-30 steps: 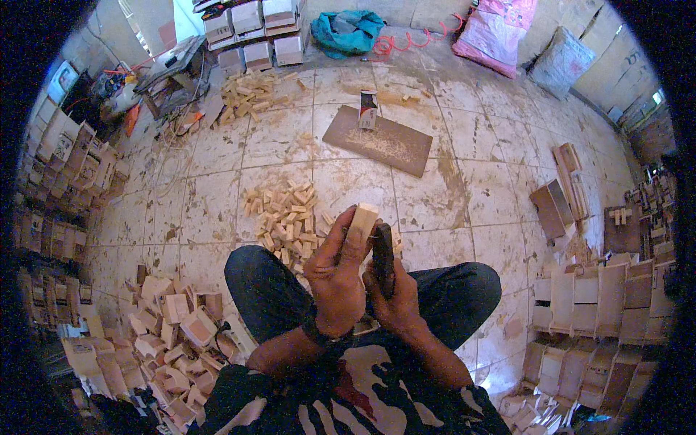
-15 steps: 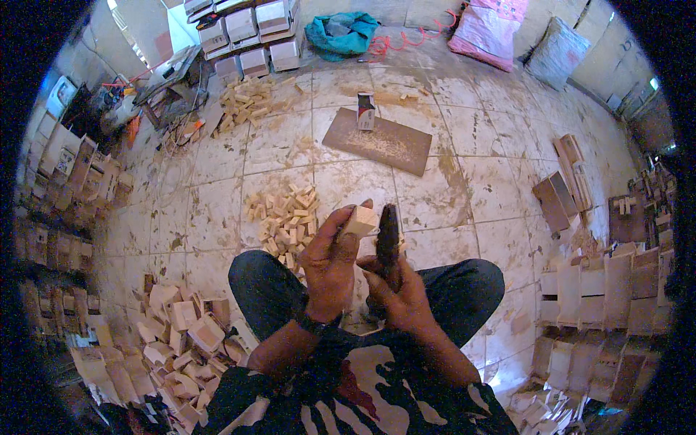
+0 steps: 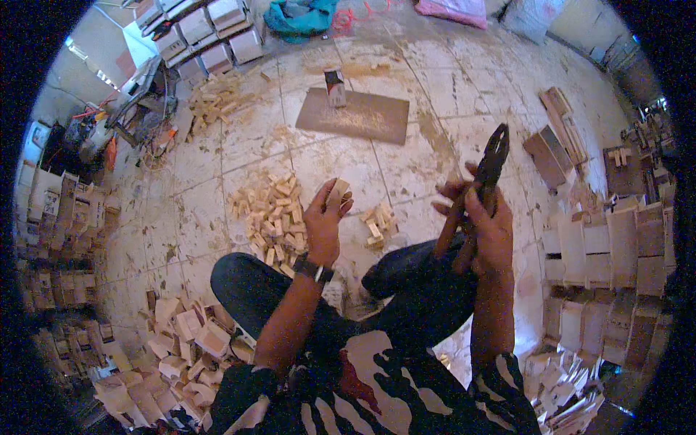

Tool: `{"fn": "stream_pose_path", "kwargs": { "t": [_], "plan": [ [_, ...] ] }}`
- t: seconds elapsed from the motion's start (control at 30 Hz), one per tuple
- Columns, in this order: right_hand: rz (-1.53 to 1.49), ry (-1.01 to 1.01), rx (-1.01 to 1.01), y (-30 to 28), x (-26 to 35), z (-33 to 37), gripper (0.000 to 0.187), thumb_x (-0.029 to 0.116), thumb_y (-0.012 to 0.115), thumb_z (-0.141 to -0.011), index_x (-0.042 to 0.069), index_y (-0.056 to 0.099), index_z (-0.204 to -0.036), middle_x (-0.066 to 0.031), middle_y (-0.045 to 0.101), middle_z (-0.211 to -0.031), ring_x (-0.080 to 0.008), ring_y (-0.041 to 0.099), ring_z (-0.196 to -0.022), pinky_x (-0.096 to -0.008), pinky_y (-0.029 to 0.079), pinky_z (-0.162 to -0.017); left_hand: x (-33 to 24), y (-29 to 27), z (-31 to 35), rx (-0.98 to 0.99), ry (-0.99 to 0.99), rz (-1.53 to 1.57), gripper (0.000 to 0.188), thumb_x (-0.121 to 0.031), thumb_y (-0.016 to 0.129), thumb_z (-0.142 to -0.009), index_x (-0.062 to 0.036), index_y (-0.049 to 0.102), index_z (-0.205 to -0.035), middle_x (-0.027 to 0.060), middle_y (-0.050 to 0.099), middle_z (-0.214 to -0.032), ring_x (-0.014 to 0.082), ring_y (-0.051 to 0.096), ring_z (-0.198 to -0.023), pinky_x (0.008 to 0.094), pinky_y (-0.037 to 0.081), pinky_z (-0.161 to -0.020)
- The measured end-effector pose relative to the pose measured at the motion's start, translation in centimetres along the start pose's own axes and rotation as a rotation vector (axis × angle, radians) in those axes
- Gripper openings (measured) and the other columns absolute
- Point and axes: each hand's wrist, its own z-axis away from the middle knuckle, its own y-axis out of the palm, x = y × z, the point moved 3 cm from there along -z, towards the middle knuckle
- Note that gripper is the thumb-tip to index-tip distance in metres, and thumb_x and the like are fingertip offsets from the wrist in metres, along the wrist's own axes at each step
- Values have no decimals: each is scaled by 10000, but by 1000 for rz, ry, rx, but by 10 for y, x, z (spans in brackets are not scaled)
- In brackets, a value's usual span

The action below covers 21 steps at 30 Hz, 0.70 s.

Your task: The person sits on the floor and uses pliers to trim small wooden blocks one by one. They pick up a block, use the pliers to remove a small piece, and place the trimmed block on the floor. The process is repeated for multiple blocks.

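In my left hand [image 3: 323, 230] I hold a small pale wood block [image 3: 338, 190] between thumb and fingers. It is above the floor, just right of a heap of small wood blocks [image 3: 275, 217]. My right hand [image 3: 494, 228] is off to the right over my knee, gripping a pair of pliers [image 3: 495, 154]. The dark jaws point up and away from me, and the brownish handles run down through my palm, some fingers lying loose beside them. A smaller cluster of blocks [image 3: 378, 222] lies on the tiles between my hands.
Ahead lies a brown board [image 3: 362, 129] strewn with sawdust, a small box [image 3: 335, 88] standing on it. Larger wood offcuts [image 3: 192, 333] are heaped by my left knee. Stacked wooden pieces [image 3: 609, 246] line the right side. More blocks [image 3: 217, 101] lie at the far left.
My hands have moved apart: the right one has swung right and forward with the pliers, the left has shifted slightly left with the block. The view has turned a little.
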Motion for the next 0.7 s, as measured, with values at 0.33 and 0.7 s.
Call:
{"fn": "stream_pose_path", "kwargs": {
  "t": [0.33,0.7],
  "plan": [
    [-170,42,-148,-19,-11,-3,411,141,486,-950,-24,373,-1308,-150,580,-1037,-281,605,-1000,-416,553,-821,231,-81,-19,273,-153,-696,400,-155,604,-845,-55,531,-1225,119,613,-1063,251,611,-942,378,518,-768],
    [-171,144,-255,-23,-10,-7,460,148,506,-939,-32,342,-1329,-142,584,-1007,-271,613,-962,-419,562,-792,205,-155,-115,308,6,-2200,431,-225,591,-790,-81,518,-1189,152,487,-1243,317,462,-1179,449,443,-913]
  ]
}}
